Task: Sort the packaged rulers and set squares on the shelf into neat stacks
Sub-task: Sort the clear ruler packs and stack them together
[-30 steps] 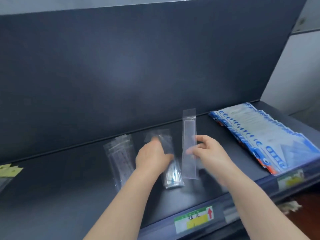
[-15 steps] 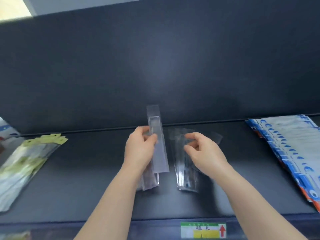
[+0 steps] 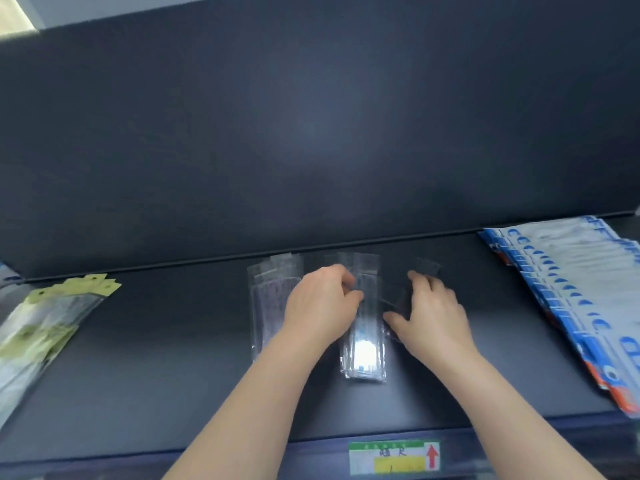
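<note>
Rulers (image 3: 364,344) in clear packets lie stacked; left hand (image 3: 320,306) pinches their top, right hand (image 3: 433,320) just beside, fingers spread.

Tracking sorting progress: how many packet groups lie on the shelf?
5: yellow-topped packets far left; left clear stack beside the left hand; middle clear stack between the hands; clear packets under the right hand; blue-and-white packets far right. More possibly off-frame.

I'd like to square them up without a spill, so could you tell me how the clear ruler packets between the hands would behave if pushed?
The ruler packets shine with glare, so they would probably slip over one another and fan out. They lie flat and thin, so likely light and unlikely to roll.
</note>
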